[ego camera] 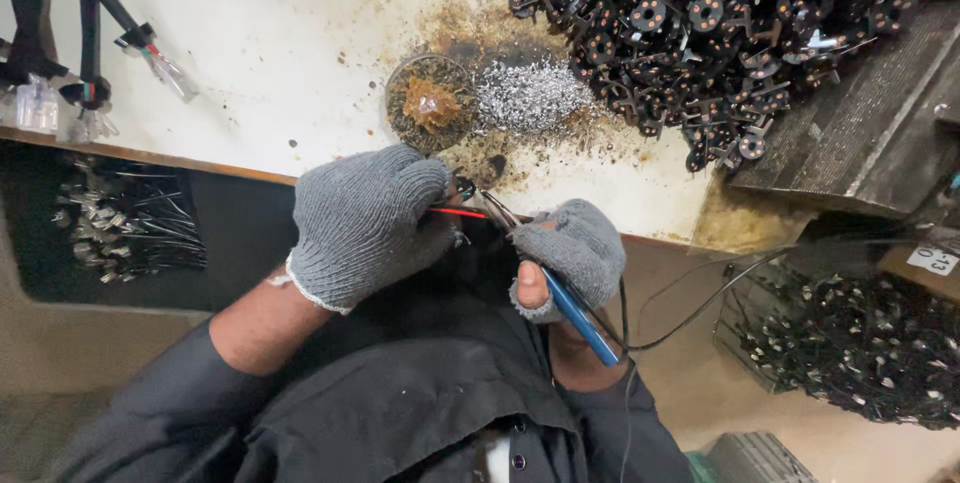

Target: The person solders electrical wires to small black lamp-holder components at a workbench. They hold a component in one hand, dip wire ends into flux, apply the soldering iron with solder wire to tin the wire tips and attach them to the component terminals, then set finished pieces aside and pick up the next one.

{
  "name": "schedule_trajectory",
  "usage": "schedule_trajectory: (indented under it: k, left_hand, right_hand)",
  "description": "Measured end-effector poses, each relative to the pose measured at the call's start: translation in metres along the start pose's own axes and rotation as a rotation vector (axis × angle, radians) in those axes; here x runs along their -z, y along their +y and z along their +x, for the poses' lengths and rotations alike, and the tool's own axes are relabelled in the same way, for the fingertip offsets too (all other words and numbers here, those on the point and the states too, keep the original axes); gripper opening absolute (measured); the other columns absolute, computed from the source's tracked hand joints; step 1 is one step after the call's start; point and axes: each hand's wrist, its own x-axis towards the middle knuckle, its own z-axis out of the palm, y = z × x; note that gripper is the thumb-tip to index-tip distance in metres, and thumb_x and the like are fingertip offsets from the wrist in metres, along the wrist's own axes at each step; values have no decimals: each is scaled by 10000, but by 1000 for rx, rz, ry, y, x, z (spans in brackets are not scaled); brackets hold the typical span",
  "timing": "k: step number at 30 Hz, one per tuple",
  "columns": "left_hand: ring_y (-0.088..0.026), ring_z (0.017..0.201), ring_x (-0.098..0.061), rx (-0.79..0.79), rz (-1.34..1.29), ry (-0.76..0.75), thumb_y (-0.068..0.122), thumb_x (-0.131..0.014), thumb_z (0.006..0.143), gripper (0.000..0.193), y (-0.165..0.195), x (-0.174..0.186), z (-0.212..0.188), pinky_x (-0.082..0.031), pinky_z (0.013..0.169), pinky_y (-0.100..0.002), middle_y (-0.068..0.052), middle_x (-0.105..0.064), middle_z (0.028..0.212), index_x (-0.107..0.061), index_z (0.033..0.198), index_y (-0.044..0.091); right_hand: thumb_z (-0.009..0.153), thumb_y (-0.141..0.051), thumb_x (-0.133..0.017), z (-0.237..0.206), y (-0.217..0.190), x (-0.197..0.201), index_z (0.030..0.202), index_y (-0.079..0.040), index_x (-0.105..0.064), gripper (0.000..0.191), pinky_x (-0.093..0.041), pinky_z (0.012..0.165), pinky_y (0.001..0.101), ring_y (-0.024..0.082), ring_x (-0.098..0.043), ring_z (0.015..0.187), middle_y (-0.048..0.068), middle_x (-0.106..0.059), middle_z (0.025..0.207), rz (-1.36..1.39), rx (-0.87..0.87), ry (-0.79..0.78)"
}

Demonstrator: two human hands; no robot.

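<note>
My left hand (365,223), in a grey knit glove, is closed around a small black part with a red wire (462,212) sticking out toward the right. My right hand (575,255), in a grey fingerless glove, grips a blue-handled soldering iron (580,315) whose metal tip (497,209) points at the wire end beside my left hand. Both hands hover just off the near edge of the stained white bench (280,53). The iron's black cord (700,303) trails off to the right.
A round tin of brown flux (430,103) and a heap of silvery solder scraps (530,95) sit just beyond my hands. A big pile of black round parts (720,33) fills the back right. Wired connectors (150,53) lie far left; bins of parts (130,223) (850,343) stand below.
</note>
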Motion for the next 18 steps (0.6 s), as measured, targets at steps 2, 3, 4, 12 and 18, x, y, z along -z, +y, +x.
schedule_trajectory:
  k: [2,3,4,12,18]
  left_hand:
    - [-307,677,-643,-5,-2,6,301,-822,668,279,-1,0,-1,-474,565,-453,-66,-586,748,-620,818,181]
    - [-305,681,-644,-9,6,10,296,-821,680,271,-1,-1,-1,-472,565,-453,-66,-586,751,-623,825,182]
    - [-304,685,-645,-13,13,12,291,-820,691,263,-1,-1,-1,-470,566,-454,-66,-585,755,-625,831,183]
    - [-317,686,-643,-22,-2,5,307,-825,695,268,-3,-2,-2,-468,567,-464,-75,-588,753,-639,841,181]
    - [-318,688,-651,-17,19,-20,316,-823,695,274,-3,-1,-1,-478,564,-465,-78,-603,761,-642,846,176]
  right_hand:
    - [967,-302,-661,-3,-2,-3,938,-40,-707,268,-497,629,363,238,-607,663,67,-643,745,2,-56,30]
    - [999,-326,-666,-4,-4,-4,985,-49,-692,279,-511,645,346,235,-627,710,71,-661,788,13,-122,44]
    - [1032,-350,-672,-6,-5,-6,1033,-57,-677,293,-525,660,329,233,-648,757,75,-680,830,24,-190,57]
    - [932,-383,-758,7,-14,-12,1252,-109,-519,484,-543,580,300,162,-693,684,20,-696,842,453,-663,248]
    - [873,-103,-836,37,-19,0,982,-70,-766,134,-561,757,370,250,-725,786,94,-764,885,-188,-341,-242]
